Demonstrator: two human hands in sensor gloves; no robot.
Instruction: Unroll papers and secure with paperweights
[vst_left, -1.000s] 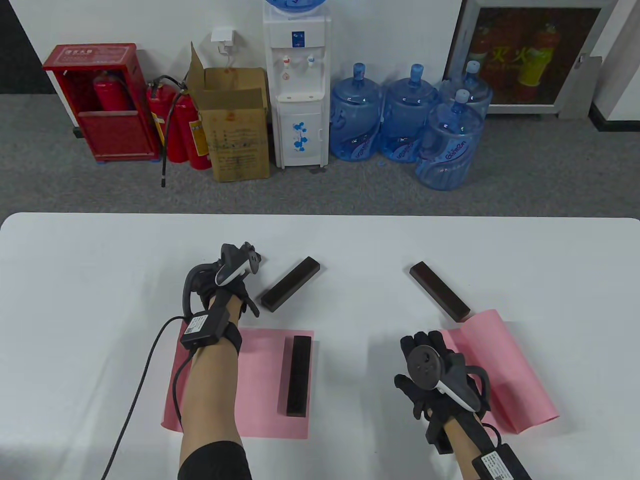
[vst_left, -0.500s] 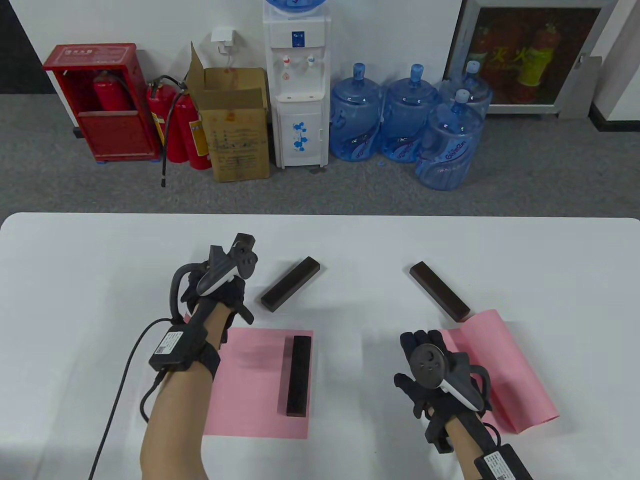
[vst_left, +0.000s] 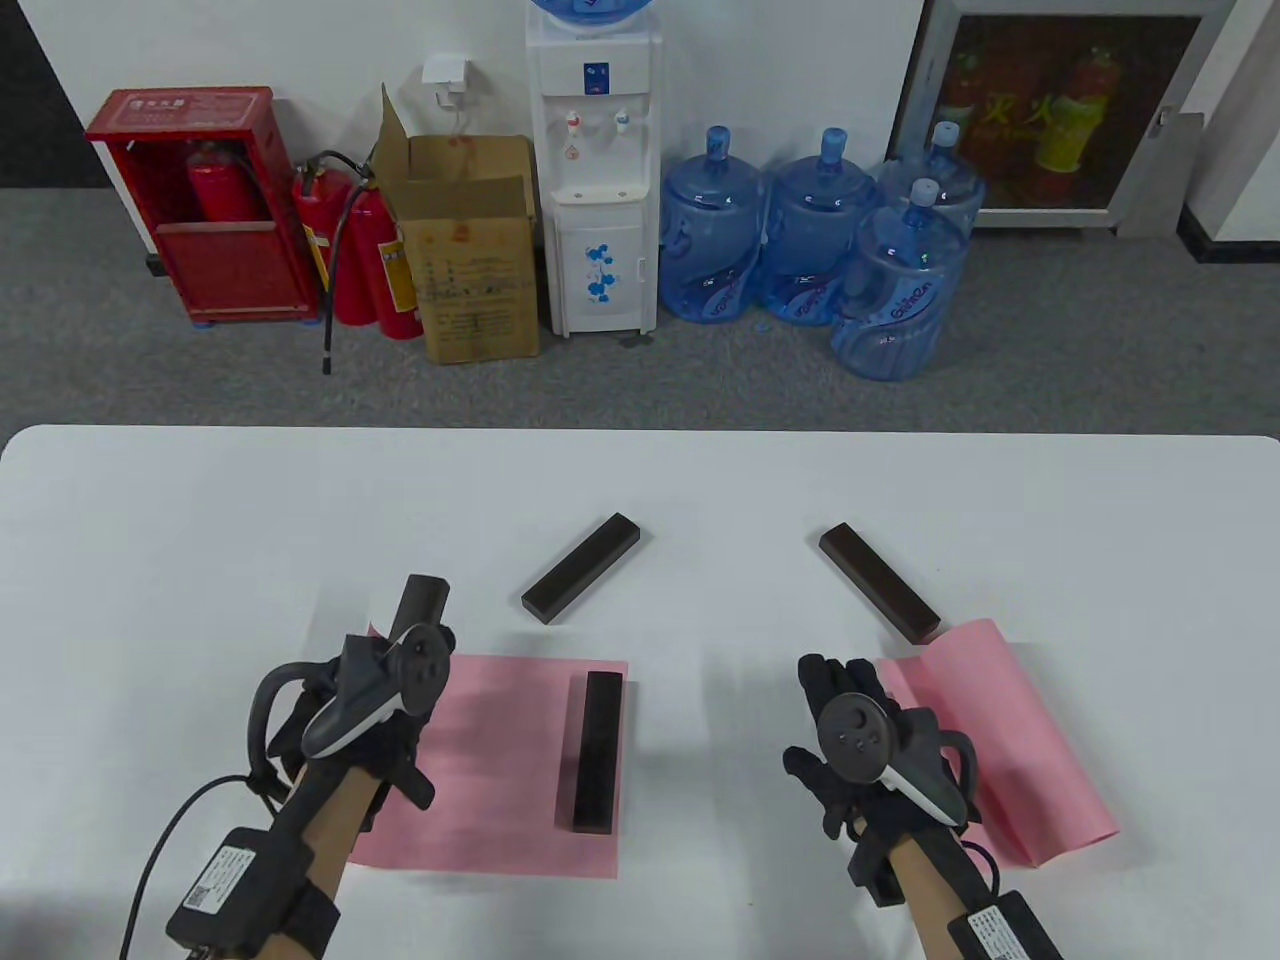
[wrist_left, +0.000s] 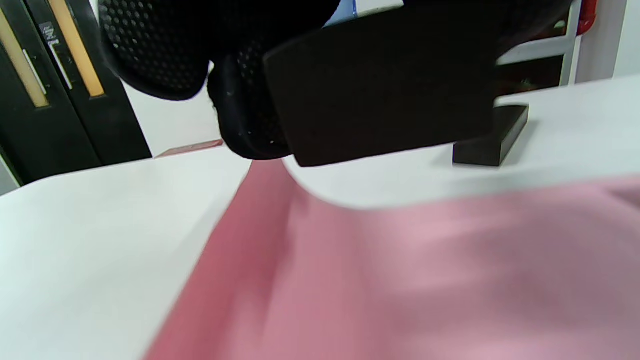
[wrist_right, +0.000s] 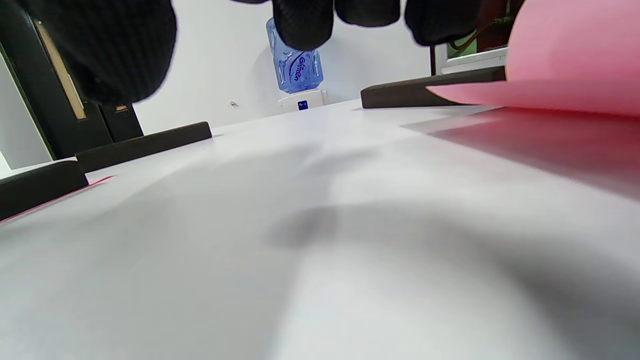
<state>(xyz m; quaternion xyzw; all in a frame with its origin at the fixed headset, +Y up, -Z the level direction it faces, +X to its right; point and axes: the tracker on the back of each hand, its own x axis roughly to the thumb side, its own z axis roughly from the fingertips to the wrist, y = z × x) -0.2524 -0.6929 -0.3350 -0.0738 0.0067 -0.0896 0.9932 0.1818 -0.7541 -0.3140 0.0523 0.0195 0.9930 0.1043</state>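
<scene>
My left hand (vst_left: 392, 705) grips a dark paperweight bar (vst_left: 423, 598) over the far left edge of the left pink paper (vst_left: 500, 760). In the left wrist view the bar (wrist_left: 385, 85) hangs just above that paper (wrist_left: 400, 275). A second bar (vst_left: 598, 750) lies on the paper's right side. My right hand (vst_left: 850, 735) is open with fingers spread, at the left edge of the right pink paper (vst_left: 1010, 740), whose far end curls up (wrist_right: 565, 65). It holds nothing.
Two loose paperweight bars lie on the white table (vst_left: 150, 560) farther back, one left of centre (vst_left: 580, 568) and one right of centre (vst_left: 878, 582) next to the right paper's far corner. Water bottles and boxes stand on the floor beyond.
My left hand has drawn back toward me and to the left, carrying a paperweight bar from the table's middle to the left paper's edge. My right hand has barely moved.
</scene>
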